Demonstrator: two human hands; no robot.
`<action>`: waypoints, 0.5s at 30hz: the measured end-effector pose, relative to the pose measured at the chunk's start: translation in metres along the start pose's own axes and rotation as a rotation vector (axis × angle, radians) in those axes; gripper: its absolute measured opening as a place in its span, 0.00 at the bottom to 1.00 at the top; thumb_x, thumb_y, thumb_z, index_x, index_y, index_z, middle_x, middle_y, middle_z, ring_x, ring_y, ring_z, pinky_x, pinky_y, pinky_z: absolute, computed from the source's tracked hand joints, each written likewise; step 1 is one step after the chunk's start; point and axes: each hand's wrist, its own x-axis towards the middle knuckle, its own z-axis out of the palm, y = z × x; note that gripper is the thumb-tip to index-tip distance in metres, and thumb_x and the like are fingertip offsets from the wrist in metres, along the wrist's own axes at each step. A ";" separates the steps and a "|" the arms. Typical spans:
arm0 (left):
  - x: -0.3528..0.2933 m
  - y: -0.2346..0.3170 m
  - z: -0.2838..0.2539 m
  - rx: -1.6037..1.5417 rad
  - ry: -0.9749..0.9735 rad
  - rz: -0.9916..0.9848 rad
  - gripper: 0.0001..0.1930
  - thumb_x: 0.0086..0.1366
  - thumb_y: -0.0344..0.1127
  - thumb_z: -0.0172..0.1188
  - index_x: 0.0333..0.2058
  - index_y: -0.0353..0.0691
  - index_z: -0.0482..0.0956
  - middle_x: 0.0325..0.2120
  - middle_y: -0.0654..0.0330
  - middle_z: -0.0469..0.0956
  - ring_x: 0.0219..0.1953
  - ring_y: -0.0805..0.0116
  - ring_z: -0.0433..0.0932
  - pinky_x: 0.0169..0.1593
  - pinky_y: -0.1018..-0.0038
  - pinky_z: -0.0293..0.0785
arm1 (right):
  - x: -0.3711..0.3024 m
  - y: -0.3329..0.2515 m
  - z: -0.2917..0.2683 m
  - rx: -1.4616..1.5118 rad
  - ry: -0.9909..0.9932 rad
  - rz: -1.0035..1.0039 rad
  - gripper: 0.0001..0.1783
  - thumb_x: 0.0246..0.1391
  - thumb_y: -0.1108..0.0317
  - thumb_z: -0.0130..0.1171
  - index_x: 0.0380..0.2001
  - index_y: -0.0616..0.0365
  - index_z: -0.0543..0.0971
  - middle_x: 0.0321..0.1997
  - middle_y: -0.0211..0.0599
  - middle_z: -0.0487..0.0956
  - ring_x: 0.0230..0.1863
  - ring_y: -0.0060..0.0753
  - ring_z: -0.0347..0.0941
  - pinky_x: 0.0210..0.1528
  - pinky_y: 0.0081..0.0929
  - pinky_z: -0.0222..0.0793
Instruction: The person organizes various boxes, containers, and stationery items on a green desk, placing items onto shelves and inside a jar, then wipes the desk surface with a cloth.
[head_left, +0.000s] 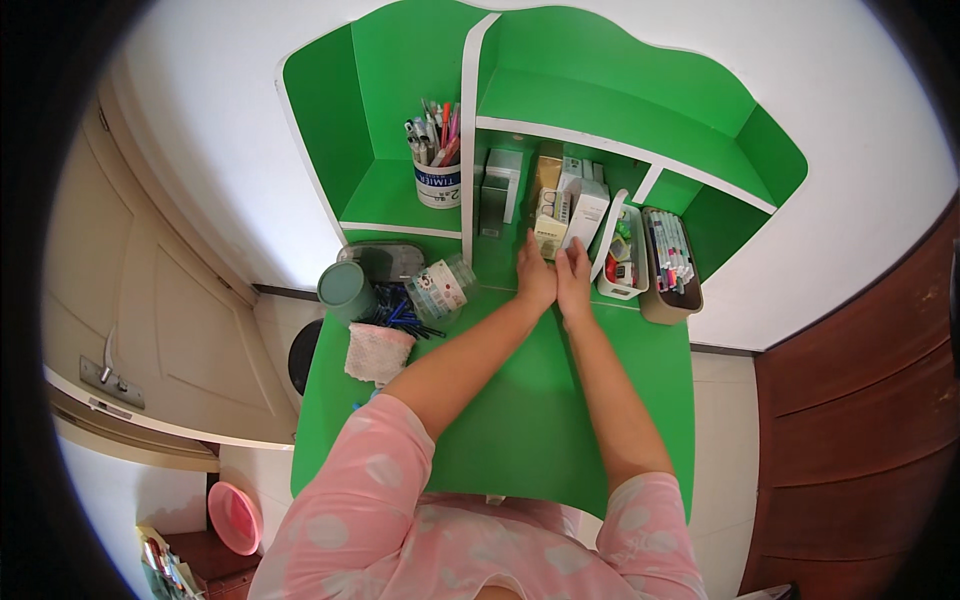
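My left hand and my right hand are side by side at the front of the desk's lower shelf, nearly touching each other. The fingers of both reach forward, stretched out. My left fingertips rest against a small cream-yellow box. Those of my right hand touch the near end of a tall white box. Behind these stand a gold-brown box and more pale boxes, partly covered. To their left, a dark grey box stands beside a whitish box.
Right of my hands stand a white basket of small items and a brown bin of pens. At left are a pen cup, a green canister, a tipped clear jar, loose blue pens and a pink-white cloth.
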 end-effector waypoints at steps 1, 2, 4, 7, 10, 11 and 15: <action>0.000 0.000 -0.001 0.002 0.000 -0.002 0.41 0.54 0.30 0.56 0.65 0.33 0.45 0.58 0.39 0.57 0.58 0.45 0.61 0.62 0.62 0.58 | 0.002 -0.002 0.000 -0.005 -0.004 -0.001 0.34 0.58 0.54 0.54 0.62 0.61 0.60 0.56 0.53 0.63 0.57 0.46 0.62 0.60 0.35 0.56; 0.000 0.001 -0.001 0.028 -0.026 0.015 0.41 0.55 0.31 0.56 0.65 0.32 0.45 0.58 0.39 0.57 0.59 0.45 0.60 0.62 0.62 0.58 | 0.002 -0.004 -0.001 -0.005 -0.003 0.002 0.34 0.58 0.54 0.54 0.62 0.61 0.60 0.56 0.53 0.63 0.57 0.46 0.62 0.60 0.35 0.56; 0.003 0.002 -0.004 0.056 -0.044 0.033 0.41 0.56 0.31 0.55 0.65 0.32 0.44 0.58 0.40 0.57 0.59 0.44 0.60 0.62 0.61 0.58 | 0.002 -0.013 -0.004 0.021 -0.036 0.082 0.37 0.58 0.52 0.53 0.63 0.62 0.57 0.60 0.53 0.62 0.61 0.45 0.60 0.62 0.33 0.54; 0.015 -0.001 -0.017 0.069 -0.139 -0.071 0.39 0.57 0.33 0.55 0.64 0.31 0.46 0.58 0.40 0.59 0.59 0.45 0.60 0.61 0.61 0.58 | -0.005 -0.040 -0.005 0.177 -0.122 0.212 0.41 0.58 0.49 0.53 0.65 0.62 0.53 0.65 0.52 0.58 0.65 0.42 0.55 0.65 0.31 0.50; 0.023 0.003 -0.038 -0.039 -0.284 -0.010 0.33 0.59 0.35 0.54 0.61 0.28 0.55 0.55 0.38 0.64 0.59 0.45 0.62 0.62 0.61 0.59 | -0.019 -0.070 -0.004 0.178 -0.242 0.305 0.43 0.59 0.44 0.48 0.67 0.58 0.47 0.72 0.41 0.48 0.70 0.38 0.46 0.66 0.38 0.45; 0.020 0.012 -0.043 -0.042 -0.283 -0.004 0.33 0.59 0.35 0.54 0.61 0.28 0.55 0.55 0.38 0.64 0.59 0.45 0.62 0.62 0.61 0.59 | -0.024 -0.078 -0.006 0.186 -0.247 0.306 0.44 0.58 0.44 0.48 0.67 0.57 0.47 0.72 0.40 0.49 0.70 0.38 0.46 0.66 0.39 0.45; -0.007 0.052 -0.072 0.042 -0.335 0.108 0.29 0.58 0.30 0.54 0.60 0.41 0.61 0.52 0.48 0.70 0.56 0.58 0.68 0.57 0.68 0.64 | -0.041 -0.101 -0.007 0.280 -0.253 0.188 0.42 0.58 0.48 0.52 0.66 0.61 0.51 0.67 0.49 0.56 0.67 0.40 0.53 0.66 0.30 0.47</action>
